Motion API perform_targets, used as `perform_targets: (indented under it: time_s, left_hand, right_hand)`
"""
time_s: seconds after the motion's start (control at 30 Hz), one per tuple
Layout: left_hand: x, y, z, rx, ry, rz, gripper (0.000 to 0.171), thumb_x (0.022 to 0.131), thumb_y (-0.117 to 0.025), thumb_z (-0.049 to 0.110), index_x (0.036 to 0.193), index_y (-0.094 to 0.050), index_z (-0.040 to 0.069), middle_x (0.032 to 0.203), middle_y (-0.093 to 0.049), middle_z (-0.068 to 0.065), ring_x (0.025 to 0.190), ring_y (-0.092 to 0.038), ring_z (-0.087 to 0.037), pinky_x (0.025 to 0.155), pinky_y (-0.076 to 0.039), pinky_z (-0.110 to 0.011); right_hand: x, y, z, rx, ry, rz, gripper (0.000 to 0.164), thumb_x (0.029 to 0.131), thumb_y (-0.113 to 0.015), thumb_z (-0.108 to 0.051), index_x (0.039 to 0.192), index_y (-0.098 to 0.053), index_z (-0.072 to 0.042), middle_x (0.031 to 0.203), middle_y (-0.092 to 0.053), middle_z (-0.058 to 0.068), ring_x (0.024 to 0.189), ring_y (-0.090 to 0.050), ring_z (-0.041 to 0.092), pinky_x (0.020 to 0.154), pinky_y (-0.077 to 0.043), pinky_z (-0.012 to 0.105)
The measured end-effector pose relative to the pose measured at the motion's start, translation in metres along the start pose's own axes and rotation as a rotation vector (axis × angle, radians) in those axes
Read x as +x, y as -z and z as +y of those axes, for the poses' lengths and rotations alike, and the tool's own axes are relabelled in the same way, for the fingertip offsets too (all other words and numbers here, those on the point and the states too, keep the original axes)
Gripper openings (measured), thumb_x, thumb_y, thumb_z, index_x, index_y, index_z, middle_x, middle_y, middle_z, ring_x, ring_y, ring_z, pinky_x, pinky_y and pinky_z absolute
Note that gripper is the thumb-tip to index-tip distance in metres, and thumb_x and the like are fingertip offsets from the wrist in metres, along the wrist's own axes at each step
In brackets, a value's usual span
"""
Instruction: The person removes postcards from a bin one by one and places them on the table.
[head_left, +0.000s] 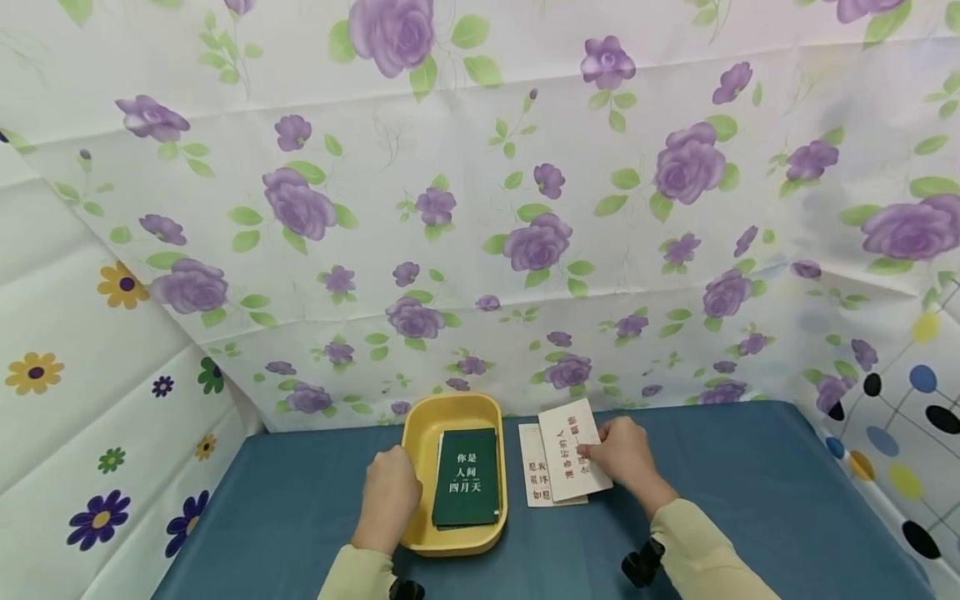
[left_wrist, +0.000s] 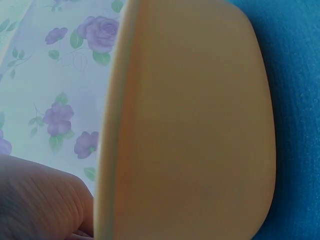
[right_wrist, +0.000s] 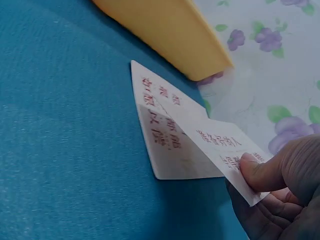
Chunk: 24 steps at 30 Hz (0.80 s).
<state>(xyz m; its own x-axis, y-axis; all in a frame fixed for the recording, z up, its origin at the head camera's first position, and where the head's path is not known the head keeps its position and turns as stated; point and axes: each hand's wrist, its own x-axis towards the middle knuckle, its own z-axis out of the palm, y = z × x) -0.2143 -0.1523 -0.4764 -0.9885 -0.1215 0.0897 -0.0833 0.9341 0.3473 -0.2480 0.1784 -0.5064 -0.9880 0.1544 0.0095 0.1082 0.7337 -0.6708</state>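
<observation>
My left hand [head_left: 390, 493] grips the left rim of a yellow tray [head_left: 416, 533], whose outer wall fills much of the left wrist view. Inside the tray lies a stack of cards with a dark green one [head_left: 467, 479] on top, printed in white characters. To the right of the tray, my right hand [head_left: 626, 454] pinches a white card [head_left: 570, 442] with reddish-brown characters between thumb and fingers. That card is tilted above another white card [head_left: 534, 467] lying on the table, partly covering it. In the right wrist view the thumb [right_wrist: 262, 172] presses on the held card's face.
A blue cloth [head_left: 750, 467] covers the table. Behind it hangs a white sheet with purple flowers [head_left: 536, 242]. Other patterned sheets stand at the left [head_left: 105, 400] and at the right, with coloured dots [head_left: 903, 479].
</observation>
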Motion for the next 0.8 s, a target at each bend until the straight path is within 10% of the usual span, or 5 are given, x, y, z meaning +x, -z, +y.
perform_targets:
  time_s: [0.8]
  left_hand:
    - [0.001, -0.001, 0.001, 0.024, 0.018, -0.002, 0.005, 0.080, -0.059, -0.002, 0.077, -0.056, 0.000, 0.059, -0.047, -0.006, 0.048, -0.051, -0.016, 0.041, -0.041, -0.029]
  right_hand:
    - [-0.002, -0.026, 0.007, -0.096, -0.014, -0.004, 0.050, 0.066, -0.082, -0.029, 0.052, -0.035, -0.017, 0.046, -0.028, -0.004, 0.042, -0.026, 0.011, 0.042, -0.023, 0.026]
